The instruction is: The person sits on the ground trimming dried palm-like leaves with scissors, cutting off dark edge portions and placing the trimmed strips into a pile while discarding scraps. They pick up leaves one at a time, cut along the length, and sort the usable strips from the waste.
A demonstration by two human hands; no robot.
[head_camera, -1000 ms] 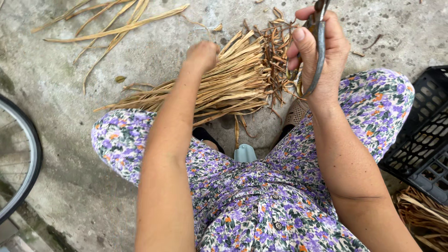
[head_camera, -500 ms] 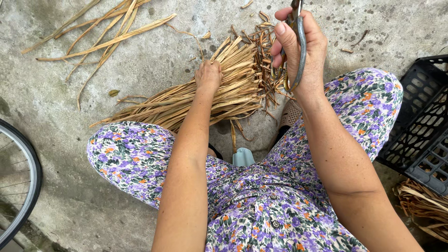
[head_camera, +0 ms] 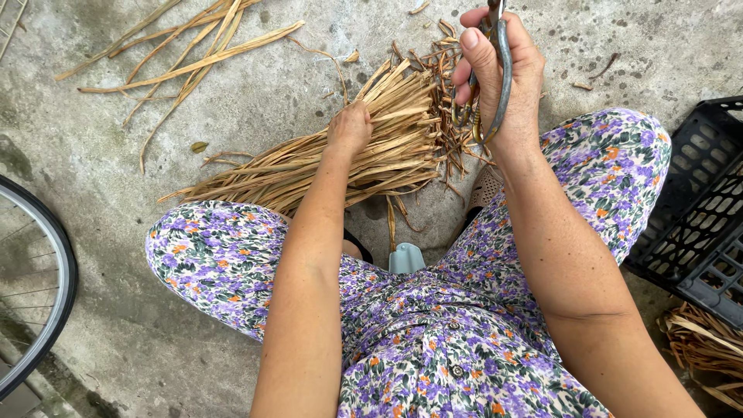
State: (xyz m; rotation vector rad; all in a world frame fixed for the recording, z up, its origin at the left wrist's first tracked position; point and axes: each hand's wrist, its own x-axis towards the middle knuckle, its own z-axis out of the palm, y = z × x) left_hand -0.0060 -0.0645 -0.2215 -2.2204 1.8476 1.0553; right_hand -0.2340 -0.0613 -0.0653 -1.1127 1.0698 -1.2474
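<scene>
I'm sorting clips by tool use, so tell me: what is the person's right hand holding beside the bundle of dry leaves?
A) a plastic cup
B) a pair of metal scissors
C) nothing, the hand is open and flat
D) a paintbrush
B: the right hand is closed around metal scissors, its fingers through the looped handles, right beside the frayed end of the dry leaf bundle, which the left hand grips.
</scene>
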